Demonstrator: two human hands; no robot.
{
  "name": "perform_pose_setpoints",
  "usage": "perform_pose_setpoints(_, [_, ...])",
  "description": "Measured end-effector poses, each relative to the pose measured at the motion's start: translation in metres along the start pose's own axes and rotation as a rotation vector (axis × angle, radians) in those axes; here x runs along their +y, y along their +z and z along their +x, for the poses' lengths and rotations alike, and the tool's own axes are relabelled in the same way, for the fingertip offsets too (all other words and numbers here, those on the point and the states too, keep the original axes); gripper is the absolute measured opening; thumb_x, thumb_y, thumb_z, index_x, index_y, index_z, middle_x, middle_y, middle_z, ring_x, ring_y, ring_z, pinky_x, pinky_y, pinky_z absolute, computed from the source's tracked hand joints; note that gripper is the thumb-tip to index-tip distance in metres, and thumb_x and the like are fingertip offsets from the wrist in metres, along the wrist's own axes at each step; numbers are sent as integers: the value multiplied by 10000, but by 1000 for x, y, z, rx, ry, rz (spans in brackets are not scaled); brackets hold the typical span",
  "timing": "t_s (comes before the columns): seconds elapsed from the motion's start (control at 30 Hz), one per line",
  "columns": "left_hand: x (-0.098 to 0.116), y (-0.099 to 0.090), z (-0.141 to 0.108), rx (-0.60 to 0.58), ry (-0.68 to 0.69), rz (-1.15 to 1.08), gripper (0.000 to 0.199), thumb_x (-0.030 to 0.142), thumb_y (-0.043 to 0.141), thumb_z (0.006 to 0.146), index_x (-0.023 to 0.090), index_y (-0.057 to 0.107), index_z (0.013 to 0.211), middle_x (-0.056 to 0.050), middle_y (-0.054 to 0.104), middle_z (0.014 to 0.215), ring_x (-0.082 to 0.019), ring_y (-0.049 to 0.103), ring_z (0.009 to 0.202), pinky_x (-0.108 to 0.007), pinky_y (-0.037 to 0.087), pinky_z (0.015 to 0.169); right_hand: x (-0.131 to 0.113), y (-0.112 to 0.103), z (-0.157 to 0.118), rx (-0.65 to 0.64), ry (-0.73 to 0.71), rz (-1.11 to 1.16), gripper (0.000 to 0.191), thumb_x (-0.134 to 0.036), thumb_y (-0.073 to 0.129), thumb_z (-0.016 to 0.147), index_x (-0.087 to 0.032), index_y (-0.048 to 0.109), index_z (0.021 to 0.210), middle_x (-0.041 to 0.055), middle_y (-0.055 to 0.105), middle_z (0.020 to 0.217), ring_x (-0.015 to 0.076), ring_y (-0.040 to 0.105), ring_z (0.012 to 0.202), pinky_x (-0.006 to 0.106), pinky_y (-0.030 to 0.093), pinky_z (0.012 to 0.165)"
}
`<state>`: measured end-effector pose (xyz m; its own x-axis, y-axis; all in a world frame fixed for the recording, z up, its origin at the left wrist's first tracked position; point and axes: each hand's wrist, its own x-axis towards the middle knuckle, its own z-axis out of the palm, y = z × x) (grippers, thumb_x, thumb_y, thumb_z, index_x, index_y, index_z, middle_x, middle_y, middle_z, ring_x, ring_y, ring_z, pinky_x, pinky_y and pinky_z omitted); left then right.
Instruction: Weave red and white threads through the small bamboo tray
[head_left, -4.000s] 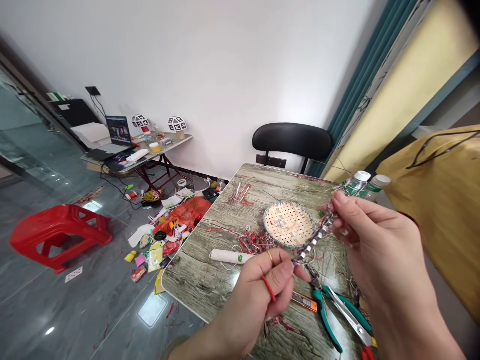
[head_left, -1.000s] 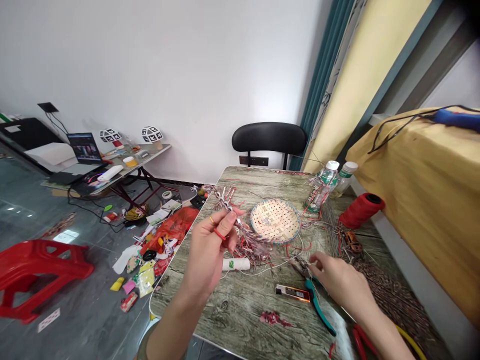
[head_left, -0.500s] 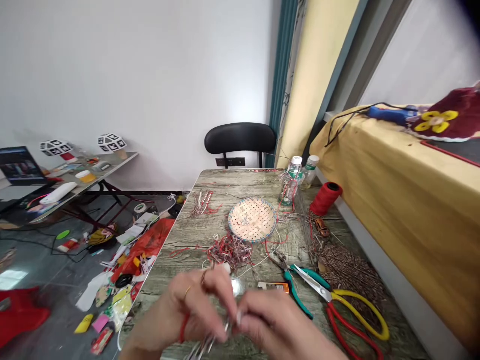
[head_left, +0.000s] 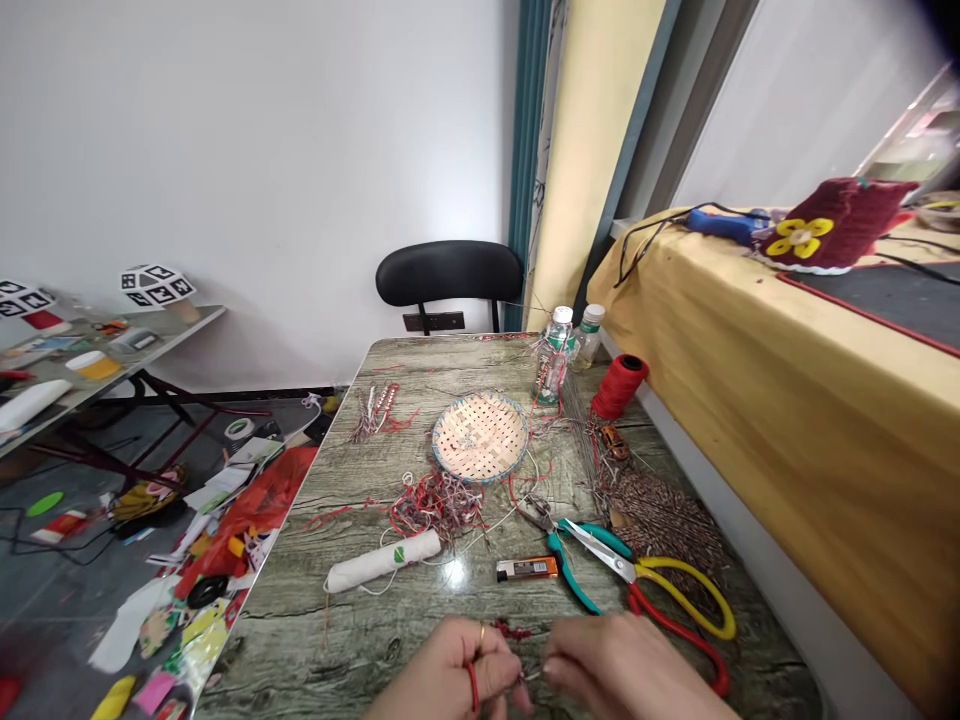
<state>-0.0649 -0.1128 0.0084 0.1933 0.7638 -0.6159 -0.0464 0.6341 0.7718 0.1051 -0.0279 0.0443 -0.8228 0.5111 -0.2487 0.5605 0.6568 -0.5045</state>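
Both hands sit low at the bottom edge of the view, over the near end of the wood-grain table. My left hand, with a gold ring and a red loop around a finger, pinches one end of a thin silver-and-red braided strip. The fingertips of my right hand pinch the strip from the other side. Most of the strip is hidden by the fingers and the frame edge. A small scrap of red thread lies just beyond my hands.
Further out lie a lighter, teal pliers, yellow-and-red scissors, a white roll, a thread tangle, a woven basket, a red spool and two bottles. A black chair stands behind; litter covers the floor at left.
My hands dropped from in front of the basket to the table's near edge and came together on the strip. The view has swung right, bringing the scissors and the yellow-covered bench into sight.
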Motion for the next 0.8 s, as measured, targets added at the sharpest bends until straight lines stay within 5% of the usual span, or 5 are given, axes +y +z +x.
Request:
perform_pose_setpoints(0.1, [6, -4, 1, -6, -86, -6, 461, 588, 519, 695, 134, 568, 640, 51, 453, 387, -47, 195, 323, -228, 106, 405, 38, -2, -16, 110, 198, 42, 275, -314, 388, 879, -223, 591, 717, -1, 662, 697, 152, 613, 626, 212, 372, 526])
perform_pose_setpoints(0.2, [10, -8, -2, 5, -88, -115, 430, 564, 577, 648, 140, 511, 670, -13, 602, 540, -50, 366, 355, -205, 191, 416, 92, 23, -39, 385, 501, -143, 286, -341, 332, 880, -208, 582, 916, 64, 651, 891, 216, 623, 758, 293, 442, 625])
perform_pose_setpoints(0.37, [12, -15, -4, 29, -93, -272, 357, 453, 591, 667, 139, 476, 791, -43, 641, 659, -107, 557, 459, -207, 311, 468, 158, 85, -73, 413, 543, -383, 302, -272, 450, 780, -96, 593, 979, 163, 623, 960, 289, 597, 866, 379, 477, 720])
perform_pose_setpoints(0.53, [18, -20, -4, 90, -101, -323, 256, 322, 525, 715, 150, 479, 898, -20, 608, 651, -150, 587, 559, -225, 396, 459, 157, 106, -67, 480, 526, -507, 411, -139, 423, 729, -63, 512, 1122, 175, 602, 1039, 288, 572, 927, 400, 460, 751])
perform_pose_setpoints(0.8, [47, -37, -6, 216, -31, -46, 303, 441, 607, 684, 147, 538, 674, 18, 536, 616, -90, 473, 501, -196, 393, 440, 150, 76, -76, 467, 574, -311, 325, -315, 516, 682, -181, 595, 968, 108, 660, 923, 300, 618, 809, 422, 469, 679])
